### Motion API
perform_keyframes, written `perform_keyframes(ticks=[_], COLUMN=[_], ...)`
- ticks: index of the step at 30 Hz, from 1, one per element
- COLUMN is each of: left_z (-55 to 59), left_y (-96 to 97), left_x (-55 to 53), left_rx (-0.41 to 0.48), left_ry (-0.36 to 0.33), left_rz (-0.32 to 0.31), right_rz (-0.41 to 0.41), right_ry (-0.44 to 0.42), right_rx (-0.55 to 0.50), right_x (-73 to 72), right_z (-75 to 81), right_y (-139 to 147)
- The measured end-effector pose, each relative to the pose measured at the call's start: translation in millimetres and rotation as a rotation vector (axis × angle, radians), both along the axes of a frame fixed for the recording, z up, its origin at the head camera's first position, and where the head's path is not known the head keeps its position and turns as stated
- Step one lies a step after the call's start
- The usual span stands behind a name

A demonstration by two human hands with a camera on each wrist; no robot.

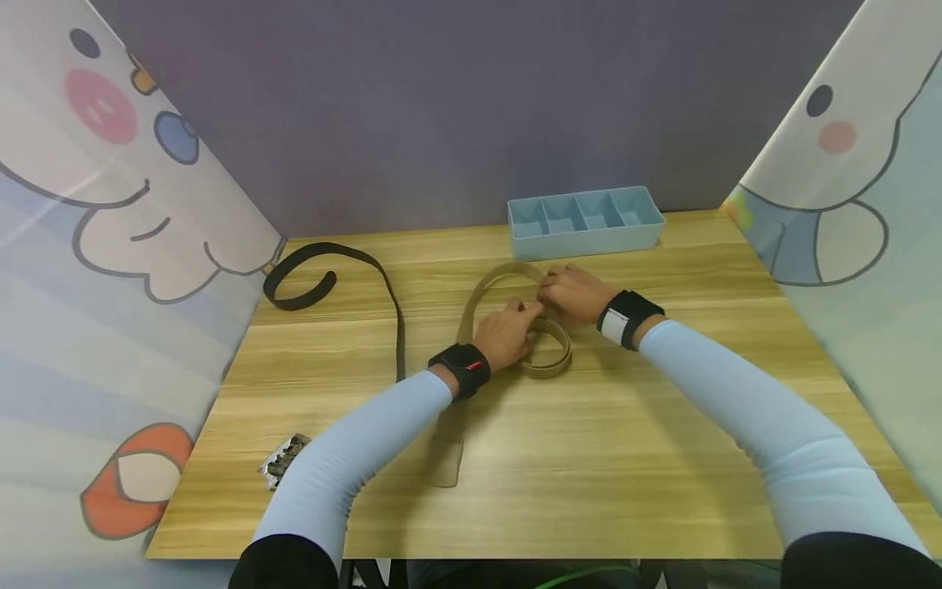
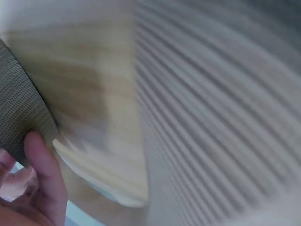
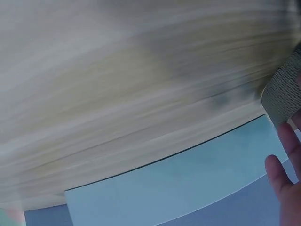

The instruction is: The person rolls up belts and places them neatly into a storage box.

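A tan webbing belt point(image 1: 478, 296) arches up from the table in the head view, its flat end lying towards the front edge and a loose coil standing beneath the hands. With thumb and fingers my left hand point(image 1: 504, 335) pinches the belt near the coil. My right hand point(image 1: 576, 293) holds the same belt just beyond, close to the left fingertips. The left wrist view shows the thumb point(image 2: 44, 165) pressed on the ribbed webbing point(image 2: 23, 103), with another stretch of it blurred close to the camera. At the right edge of the right wrist view, fingers touch the webbing point(image 3: 282, 94).
A black belt point(image 1: 400, 327) curls over the table's left side, partly hidden by the left forearm. Metal buckle-like pieces point(image 1: 283, 460) lie at the front left. A light blue four-section tray point(image 1: 586, 243) stands at the back. Printed panels flank the wooden table point(image 1: 625, 491).
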State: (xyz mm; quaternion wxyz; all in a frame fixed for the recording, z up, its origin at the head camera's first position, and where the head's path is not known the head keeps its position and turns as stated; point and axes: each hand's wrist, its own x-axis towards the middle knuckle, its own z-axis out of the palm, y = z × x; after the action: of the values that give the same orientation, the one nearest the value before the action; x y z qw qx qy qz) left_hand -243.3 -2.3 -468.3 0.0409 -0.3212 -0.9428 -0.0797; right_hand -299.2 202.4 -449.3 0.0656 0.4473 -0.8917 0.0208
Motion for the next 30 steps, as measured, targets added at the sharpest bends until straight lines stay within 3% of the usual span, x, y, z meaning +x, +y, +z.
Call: perform_keyframes(ticks=[8, 11, 20, 30], left_z=[0.8, 0.7, 7.3, 21.3], left_y=[0.0, -1.2, -6.1, -19.8], left_x=[3.5, 3.9, 4.3, 8.4], left_rx=[-0.092, -0.105, -0.172, -0.148], left_ry=[0.313, 0.367, 0.326, 0.171], left_rz=[-0.007, 0.008, -0.009, 0.057], right_rz=[-0.018, -0.028, -0.063, -0.056], right_ry=[0.022, 0.026, -0.078, -0.14], right_rx=[-0.012, 0.003, 0.026, -0.016], right_x=[1.5, 3.2, 14.4, 20.3], right_z=[0.6, 0.1, 2.8, 1.4], right_y=[6.3, 10.2, 23.4, 49.2])
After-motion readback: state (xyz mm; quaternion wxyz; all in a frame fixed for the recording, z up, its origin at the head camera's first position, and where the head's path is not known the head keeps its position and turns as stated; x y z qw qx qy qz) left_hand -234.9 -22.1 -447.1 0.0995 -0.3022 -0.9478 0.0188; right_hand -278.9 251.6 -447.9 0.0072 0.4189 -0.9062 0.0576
